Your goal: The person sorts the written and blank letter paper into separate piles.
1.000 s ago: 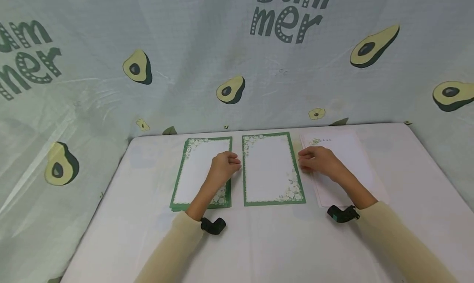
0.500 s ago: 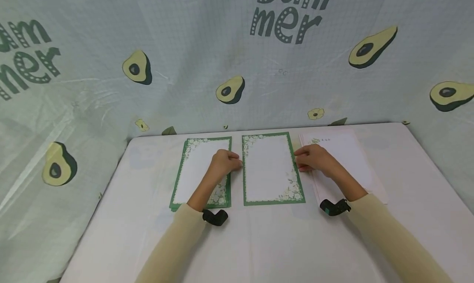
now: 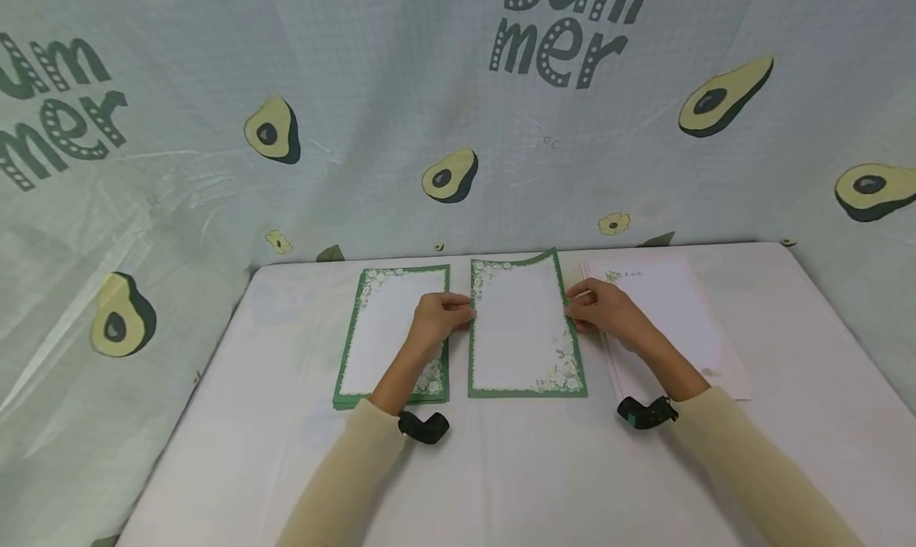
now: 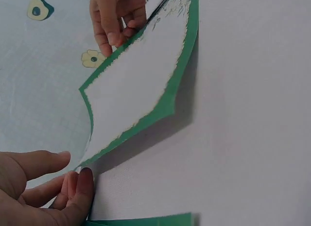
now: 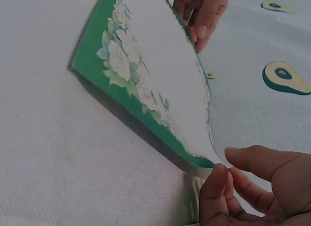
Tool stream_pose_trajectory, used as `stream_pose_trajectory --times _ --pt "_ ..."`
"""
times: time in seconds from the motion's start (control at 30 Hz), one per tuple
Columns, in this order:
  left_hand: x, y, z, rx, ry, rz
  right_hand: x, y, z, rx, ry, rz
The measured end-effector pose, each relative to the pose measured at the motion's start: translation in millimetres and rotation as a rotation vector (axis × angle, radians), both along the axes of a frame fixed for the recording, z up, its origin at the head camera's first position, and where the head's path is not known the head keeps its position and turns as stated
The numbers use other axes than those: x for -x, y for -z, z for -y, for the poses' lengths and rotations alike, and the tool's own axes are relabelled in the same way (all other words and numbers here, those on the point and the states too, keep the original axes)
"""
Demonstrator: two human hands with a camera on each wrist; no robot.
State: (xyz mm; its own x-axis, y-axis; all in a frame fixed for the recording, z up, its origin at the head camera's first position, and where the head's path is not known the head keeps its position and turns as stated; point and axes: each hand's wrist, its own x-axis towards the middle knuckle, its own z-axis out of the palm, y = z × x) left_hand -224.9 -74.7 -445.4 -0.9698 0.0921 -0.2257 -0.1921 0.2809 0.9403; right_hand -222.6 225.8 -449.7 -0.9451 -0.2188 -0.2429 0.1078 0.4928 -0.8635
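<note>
A sheet of paper with a green border and pale flowers lies between the hands, bowed, its far right corner raised. My left hand holds its left edge; in the left wrist view the edge runs between the thumb and fingers. On the opposite edge, my right hand has the paper between thumb and fingertips. A shadow shows beneath the near border in both wrist views. To the left, partly under the left forearm, is a stack of similar green-bordered sheets.
Pink-edged sheets with a small printed sprig lie at the right, partly beneath the right hand. A white cloth covers the table. Behind it stands a curtain printed with avocados and lettering. Each wrist carries a black camera.
Both hands have closed in on the middle sheet and taken its side edges. The sheet, flat before, now bows and its far right corner has risen.
</note>
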Motion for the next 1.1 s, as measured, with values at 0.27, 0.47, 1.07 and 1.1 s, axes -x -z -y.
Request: stream_pose_trajectory --times 0.27,0.47,1.07,1.1 --pt "1.4 3.1 -6.4 -0.069 -0.050 -0.063 -4.3 5.5 0.8 -0.036 0.048 -0.157" --pt "2.7 7.0 -7.7 -0.080 -0.077 -0.084 -5.6 6.3 2.3 0.023 0.119 -0.188" --pt "-5.6 -4.3 15.5 -0.200 -0.055 -0.082 -14.5 -5.1 14.2 0.333 0.202 -0.139" --pt "-5.6 -4.4 16.7 -0.201 -0.051 -0.083 -15.2 -5.7 15.1 0.340 0.206 -0.140"
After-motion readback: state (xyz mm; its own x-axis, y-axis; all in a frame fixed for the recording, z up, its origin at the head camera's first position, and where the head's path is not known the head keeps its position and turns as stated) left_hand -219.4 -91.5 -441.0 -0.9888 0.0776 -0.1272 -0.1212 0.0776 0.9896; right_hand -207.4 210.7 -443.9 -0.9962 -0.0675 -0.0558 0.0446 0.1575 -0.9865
